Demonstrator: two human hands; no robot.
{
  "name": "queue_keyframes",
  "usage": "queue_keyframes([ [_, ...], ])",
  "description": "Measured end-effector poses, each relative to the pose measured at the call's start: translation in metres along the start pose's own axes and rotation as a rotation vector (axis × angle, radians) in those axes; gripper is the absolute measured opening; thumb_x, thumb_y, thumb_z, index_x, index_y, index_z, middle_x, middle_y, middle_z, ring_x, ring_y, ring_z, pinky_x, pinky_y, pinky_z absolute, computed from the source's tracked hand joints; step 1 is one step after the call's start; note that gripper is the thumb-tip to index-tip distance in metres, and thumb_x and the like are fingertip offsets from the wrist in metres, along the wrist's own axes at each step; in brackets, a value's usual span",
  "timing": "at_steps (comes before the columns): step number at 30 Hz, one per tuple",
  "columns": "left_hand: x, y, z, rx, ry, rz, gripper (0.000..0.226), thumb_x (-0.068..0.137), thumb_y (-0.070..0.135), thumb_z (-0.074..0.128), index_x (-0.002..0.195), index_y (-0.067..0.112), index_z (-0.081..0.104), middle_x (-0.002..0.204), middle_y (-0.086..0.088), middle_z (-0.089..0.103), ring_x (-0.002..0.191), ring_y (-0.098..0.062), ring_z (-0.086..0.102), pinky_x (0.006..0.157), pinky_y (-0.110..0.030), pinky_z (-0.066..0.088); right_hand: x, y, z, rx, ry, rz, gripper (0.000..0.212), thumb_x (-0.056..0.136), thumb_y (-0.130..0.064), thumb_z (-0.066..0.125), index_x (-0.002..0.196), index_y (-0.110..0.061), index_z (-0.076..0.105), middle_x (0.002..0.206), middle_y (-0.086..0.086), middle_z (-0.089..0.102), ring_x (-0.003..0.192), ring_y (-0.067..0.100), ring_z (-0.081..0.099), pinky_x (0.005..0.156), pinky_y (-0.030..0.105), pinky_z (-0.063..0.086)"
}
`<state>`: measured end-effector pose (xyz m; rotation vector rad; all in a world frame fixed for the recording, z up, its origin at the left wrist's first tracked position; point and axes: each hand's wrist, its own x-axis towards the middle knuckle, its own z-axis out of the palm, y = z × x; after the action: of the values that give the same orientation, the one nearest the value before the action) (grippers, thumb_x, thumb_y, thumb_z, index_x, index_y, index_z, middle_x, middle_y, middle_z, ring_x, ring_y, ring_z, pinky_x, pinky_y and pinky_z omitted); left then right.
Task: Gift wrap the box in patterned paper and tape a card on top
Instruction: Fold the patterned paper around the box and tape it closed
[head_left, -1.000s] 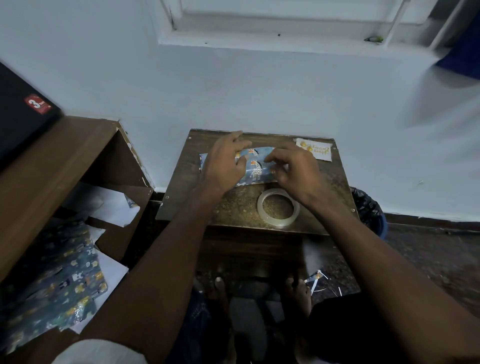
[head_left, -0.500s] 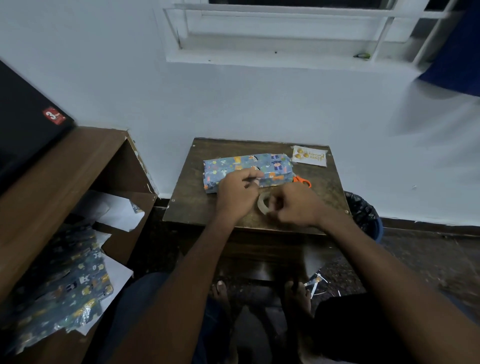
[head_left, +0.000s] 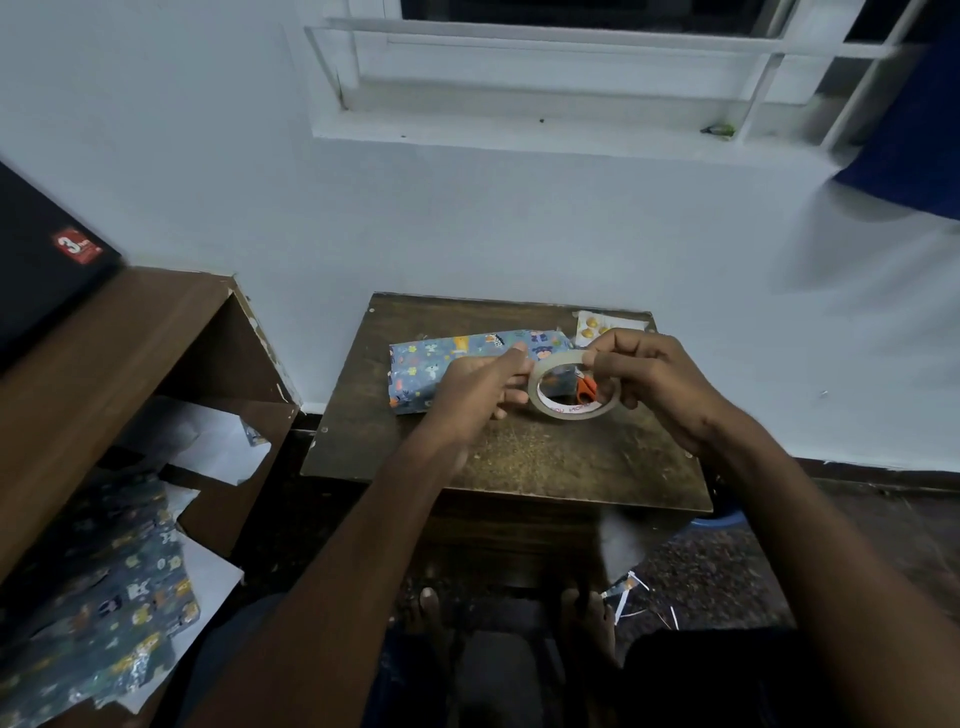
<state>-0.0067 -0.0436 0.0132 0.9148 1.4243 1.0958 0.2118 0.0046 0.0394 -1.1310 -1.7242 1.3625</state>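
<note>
Above the table (head_left: 519, 462), both hands' fingers (head_left: 613, 358) grasp the tape roll (head_left: 571, 410), its print unreadable.

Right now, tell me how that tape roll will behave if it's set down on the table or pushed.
The tape roll, held up between left hand and right hand, is a thin hollow ring, so probably light and stiff. On edge it would likely roll across the table; laid flat it should stay put. Its smooth, glossy band looks a bit slippery.

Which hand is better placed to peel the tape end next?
Probably right: its fingertips already pinch the tape roll at its top rim, while the left hand steadies the roll's side.
</note>
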Motion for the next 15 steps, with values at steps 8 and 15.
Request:
queue_keyframes([
  [8,0.001,0.004,0.001,-0.048,0.078,0.138,0.011,0.093,0.027,0.079,0.090,0.017,0.082,0.067,0.012,0.069,0.070,-0.002,0.058,0.064,-0.015,0.046,0.005,0.002,0.001,0.081,-0.059,-0.004,0.013,0.096,-0.019,0.066,0.085,-0.016,0.071,0.073,0.019,0.060,0.069,0.024,0.059,0.057,0.030,0.037],
  [15,0.001,0.003,0.004,0.080,0.200,0.310,0.014,0.091,0.029,0.081,0.090,0.016,0.084,0.075,0.006,0.078,0.073,-0.008,0.073,0.074,-0.031,0.059,0.006,0.012,0.019,-0.377,0.148,-0.311,0.016,0.096,-0.025,0.076,0.112,-0.026,0.077,0.083,-0.001,0.074,0.071,0.017,0.074,0.066,0.036,0.058],
])
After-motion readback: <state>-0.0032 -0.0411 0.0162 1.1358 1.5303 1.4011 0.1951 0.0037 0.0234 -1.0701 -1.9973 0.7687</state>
